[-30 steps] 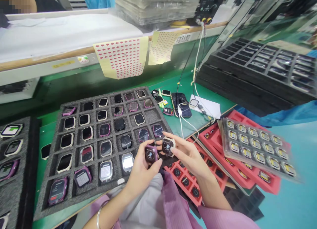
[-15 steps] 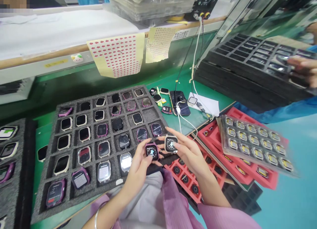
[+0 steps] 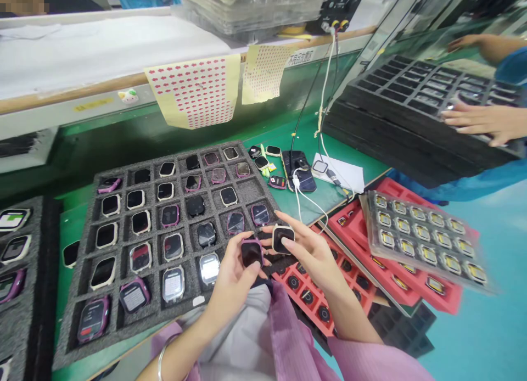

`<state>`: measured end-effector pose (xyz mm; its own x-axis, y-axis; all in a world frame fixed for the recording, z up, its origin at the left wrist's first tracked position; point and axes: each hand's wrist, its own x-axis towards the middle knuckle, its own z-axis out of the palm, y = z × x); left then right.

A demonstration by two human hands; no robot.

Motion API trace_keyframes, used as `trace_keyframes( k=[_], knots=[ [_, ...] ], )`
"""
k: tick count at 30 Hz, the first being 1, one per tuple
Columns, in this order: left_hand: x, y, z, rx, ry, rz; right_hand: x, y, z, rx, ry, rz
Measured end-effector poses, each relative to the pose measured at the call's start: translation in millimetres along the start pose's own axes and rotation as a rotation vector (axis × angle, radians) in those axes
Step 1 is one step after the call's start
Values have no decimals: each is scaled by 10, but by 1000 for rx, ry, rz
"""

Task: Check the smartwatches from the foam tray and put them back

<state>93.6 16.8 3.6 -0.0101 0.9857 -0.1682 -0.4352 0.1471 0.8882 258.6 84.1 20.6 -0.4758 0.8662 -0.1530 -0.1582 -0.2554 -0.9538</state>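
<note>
My left hand (image 3: 230, 279) grips a purple smartwatch (image 3: 251, 253), its thumb at the lower edge of the dark screen. Beside it, my right hand (image 3: 310, 255) holds a light-framed smartwatch (image 3: 282, 239), also dark, with the thumb against its face. The two watches are side by side over the near right corner of a grey foam tray (image 3: 154, 315). Purple, light and black smartwatches sit in the tray's compartments; a few show lit screens, such as the watch (image 3: 209, 268) left of my left hand.
At the right, a co-worker's hand (image 3: 486, 120) rests by a stack of black trays (image 3: 370, 128). Red trays (image 3: 444, 293) and a clear plastic tray (image 3: 428, 233) lie below. A phone (image 3: 302, 178) with cables is behind my hands. Another foam tray (image 3: 37, 315) stands left.
Both held watch screens have gone from a lit dial to dark. My hands have barely moved. The co-worker's hand has shifted left, and their other arm has appeared above the black trays.
</note>
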Motion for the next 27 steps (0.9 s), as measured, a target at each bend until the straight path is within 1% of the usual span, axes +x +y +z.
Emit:
trace_keyframes(
  k=[4, 7, 10, 13, 15, 20, 27],
  knots=[
    [6, -3, 27, 92, 54, 23, -35, -23, 16, -38, -70, -15],
    [8, -1, 25, 153, 81, 3, -15, -17, 13, -21, -78, -5],
    [0, 7, 3, 199, 55, -9, 35, 8, -8, 33, -67, -11],
    [-9, 13, -14, 235, 17, -17, 72, 29, -31, 27, -44, -55],
    [-10, 13, -12, 235, 27, -21, 82, 31, -35, 27, -33, -67],
    [-6, 9, 10, 182, 72, -22, 80, -4, -14, 53, -36, -38],
    [-18, 8, 9, 181, 52, 7, 58, -7, -14, 73, -33, -35]
  ],
)
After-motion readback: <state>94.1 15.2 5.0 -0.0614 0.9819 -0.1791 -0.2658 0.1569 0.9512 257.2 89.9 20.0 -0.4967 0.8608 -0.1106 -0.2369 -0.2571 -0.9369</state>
